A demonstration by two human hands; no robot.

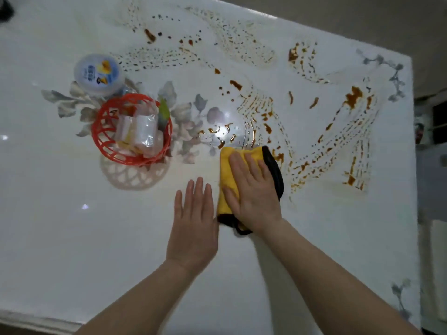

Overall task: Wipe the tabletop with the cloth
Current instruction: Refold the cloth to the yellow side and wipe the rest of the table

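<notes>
— Cloth (231,165) under which hand?

— The right hand (254,189): fingers (242,163) flat and slightly spread, pressing it down mid-desk. The left hand (193,223) lies flat beside it, fingers together, holding nothing.

— And the desk (60,226)?

— The near side looks clean. Brown stains (353,97) streak the far right; the red basket (131,131) and tub (96,72) stand left. Roughly half seems left.

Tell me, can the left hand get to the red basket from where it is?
Probably yes: the left hand lies flat on bare tabletop, and nothing stands between it and the red basket.
</notes>
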